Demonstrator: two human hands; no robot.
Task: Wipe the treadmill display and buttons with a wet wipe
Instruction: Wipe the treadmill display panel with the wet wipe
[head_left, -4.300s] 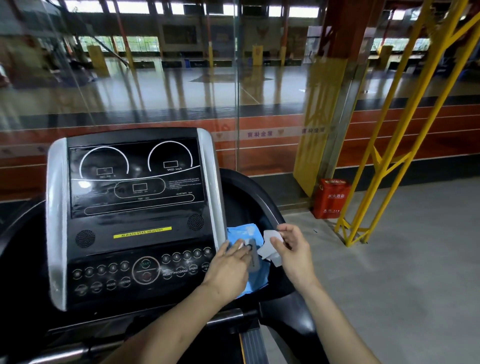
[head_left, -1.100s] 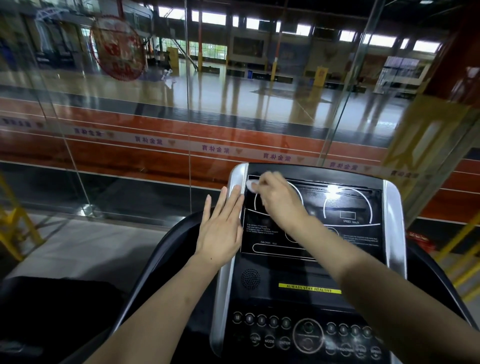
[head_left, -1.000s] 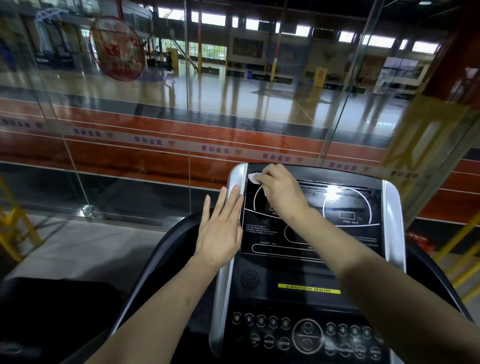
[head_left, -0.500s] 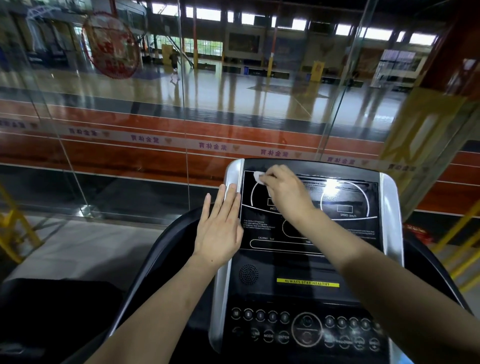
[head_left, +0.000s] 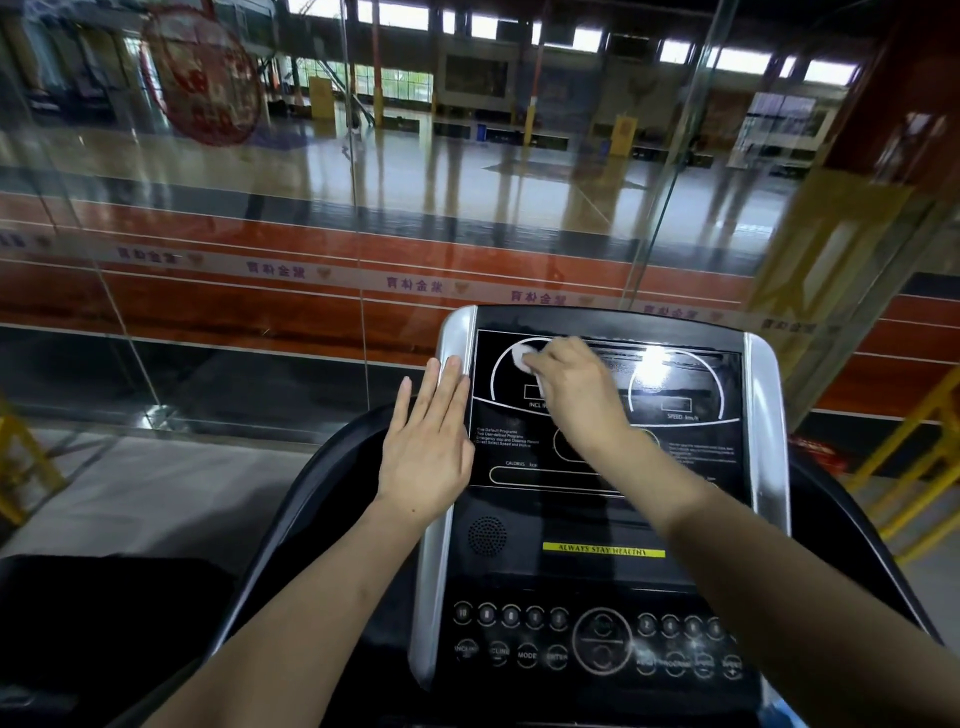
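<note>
The treadmill console has a black display (head_left: 675, 405) with white dial outlines, framed by silver side strips (head_left: 763, 415). Below it runs a row of round buttons (head_left: 524, 636) around a large centre dial. My right hand (head_left: 571, 389) presses a small white wet wipe (head_left: 521, 358) against the upper left of the display, over the left dial. My left hand (head_left: 428, 447) lies flat with fingers together on the left silver strip, holding nothing.
A glass wall (head_left: 311, 234) stands just beyond the console, with a sports hall behind it. Yellow metal frames (head_left: 914, 441) stand at the right and far left. A red box (head_left: 821, 452) sits on the floor at the right. Black handrails (head_left: 291, 499) curve around the console.
My right hand has slid the wipe from the display's top left corner down a little onto the left dial. My left hand stays flat on the left strip.
</note>
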